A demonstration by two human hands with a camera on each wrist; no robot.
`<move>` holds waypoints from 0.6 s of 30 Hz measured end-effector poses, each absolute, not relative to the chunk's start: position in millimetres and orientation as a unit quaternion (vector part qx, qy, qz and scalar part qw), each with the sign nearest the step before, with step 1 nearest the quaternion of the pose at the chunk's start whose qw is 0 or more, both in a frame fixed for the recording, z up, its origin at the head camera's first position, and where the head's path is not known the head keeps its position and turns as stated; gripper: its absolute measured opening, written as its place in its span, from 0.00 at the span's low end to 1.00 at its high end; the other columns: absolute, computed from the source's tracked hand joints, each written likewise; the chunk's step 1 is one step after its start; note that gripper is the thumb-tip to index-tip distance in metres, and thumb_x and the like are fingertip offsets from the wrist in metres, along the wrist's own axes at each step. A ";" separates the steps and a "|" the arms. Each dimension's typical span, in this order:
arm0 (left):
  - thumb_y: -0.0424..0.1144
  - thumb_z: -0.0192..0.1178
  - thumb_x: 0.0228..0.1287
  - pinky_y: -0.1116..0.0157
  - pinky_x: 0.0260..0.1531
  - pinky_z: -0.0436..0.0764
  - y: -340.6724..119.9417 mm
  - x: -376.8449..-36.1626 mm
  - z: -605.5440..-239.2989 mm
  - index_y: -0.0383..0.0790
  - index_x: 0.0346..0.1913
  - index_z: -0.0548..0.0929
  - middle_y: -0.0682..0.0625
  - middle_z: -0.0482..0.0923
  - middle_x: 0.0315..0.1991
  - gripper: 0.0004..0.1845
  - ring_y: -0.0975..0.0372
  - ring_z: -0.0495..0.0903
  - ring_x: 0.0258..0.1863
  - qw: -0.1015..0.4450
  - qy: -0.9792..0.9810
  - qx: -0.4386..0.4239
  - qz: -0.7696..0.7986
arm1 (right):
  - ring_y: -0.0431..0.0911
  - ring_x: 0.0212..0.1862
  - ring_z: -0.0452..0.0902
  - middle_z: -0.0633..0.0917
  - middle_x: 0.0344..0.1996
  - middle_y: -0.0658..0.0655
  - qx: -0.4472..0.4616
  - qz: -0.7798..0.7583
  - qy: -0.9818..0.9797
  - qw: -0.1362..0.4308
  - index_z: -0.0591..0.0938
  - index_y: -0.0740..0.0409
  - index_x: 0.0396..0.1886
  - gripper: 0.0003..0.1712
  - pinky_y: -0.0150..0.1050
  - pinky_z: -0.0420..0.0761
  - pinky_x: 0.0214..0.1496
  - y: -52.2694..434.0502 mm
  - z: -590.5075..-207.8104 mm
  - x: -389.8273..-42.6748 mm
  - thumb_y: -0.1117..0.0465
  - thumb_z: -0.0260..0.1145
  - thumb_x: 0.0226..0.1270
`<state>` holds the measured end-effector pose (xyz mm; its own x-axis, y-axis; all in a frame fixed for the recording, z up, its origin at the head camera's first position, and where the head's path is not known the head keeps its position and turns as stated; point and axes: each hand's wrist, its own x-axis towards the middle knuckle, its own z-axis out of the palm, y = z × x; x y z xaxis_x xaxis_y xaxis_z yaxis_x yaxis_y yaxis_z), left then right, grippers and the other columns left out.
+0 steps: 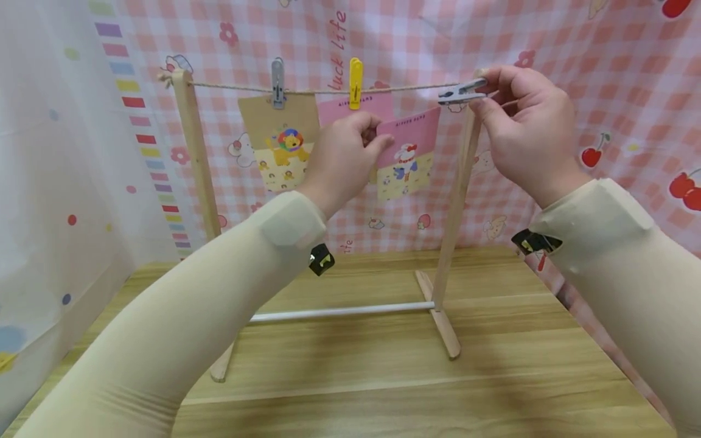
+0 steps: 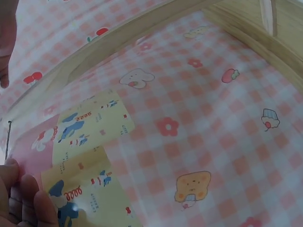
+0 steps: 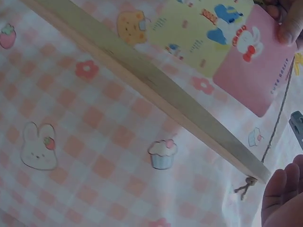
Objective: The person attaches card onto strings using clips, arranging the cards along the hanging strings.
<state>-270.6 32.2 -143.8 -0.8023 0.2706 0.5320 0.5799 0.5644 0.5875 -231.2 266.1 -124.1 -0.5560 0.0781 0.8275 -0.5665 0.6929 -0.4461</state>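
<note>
My left hand (image 1: 347,152) pinches the left edge of a pink and yellow rabbit card (image 1: 408,164) between thumb and fingers, just below the twine (image 1: 416,88). Near the right post, my right hand (image 1: 533,125) pinches a grey clothespin (image 1: 457,94) by its handle end, its jaws pointing left beside the twine. A yellow clothespin (image 1: 355,82) holds another pink card (image 1: 331,108) on the line, partly hidden behind my left hand. Further left, a brown lion card (image 1: 260,125) hangs from a second grey clothespin (image 1: 278,88).
The twine runs between two wooden posts, left (image 1: 198,152) and right (image 1: 457,201). A white rod (image 1: 345,312) joins them low down, and their feet stand on a wood-grain table (image 1: 383,389). Behind hangs a pink checked cloth (image 1: 619,79).
</note>
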 end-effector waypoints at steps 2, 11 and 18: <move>0.49 0.61 0.78 0.71 0.38 0.80 34.5 -270.4 -142.7 0.46 0.55 0.84 0.53 0.82 0.41 0.13 0.62 0.78 0.38 0.194 -0.862 -0.244 -0.400 | 0.35 0.39 0.76 0.81 0.39 0.35 0.148 0.355 -0.808 0.447 0.88 0.58 0.54 0.13 0.27 0.75 0.42 264.8 -117.9 -232.2 0.57 0.68 0.77; 0.50 0.58 0.79 0.71 0.45 0.83 44.3 -270.2 -135.1 0.47 0.57 0.84 0.54 0.85 0.47 0.14 0.64 0.82 0.44 0.189 -0.867 -0.237 -0.396 | 0.27 0.44 0.66 0.76 0.39 0.32 0.136 0.271 -0.825 0.478 0.91 0.57 0.51 0.12 0.24 0.66 0.49 261.0 -98.1 -240.8 0.56 0.69 0.76; 0.48 0.58 0.81 0.72 0.50 0.84 49.0 -272.0 -130.6 0.48 0.60 0.83 0.55 0.86 0.52 0.15 0.66 0.82 0.48 0.188 -0.872 -0.227 -0.392 | 0.23 0.44 0.59 0.81 0.43 0.38 0.139 0.238 -0.834 0.477 0.92 0.54 0.49 0.11 0.29 0.58 0.50 261.2 -92.2 -246.1 0.55 0.70 0.75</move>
<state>-272.0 49.0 -130.6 -0.8269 0.2482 0.5046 0.5421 0.5904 0.5980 -246.1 261.2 -92.2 -0.5054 -0.0051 0.8629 -0.4587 0.8486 -0.2637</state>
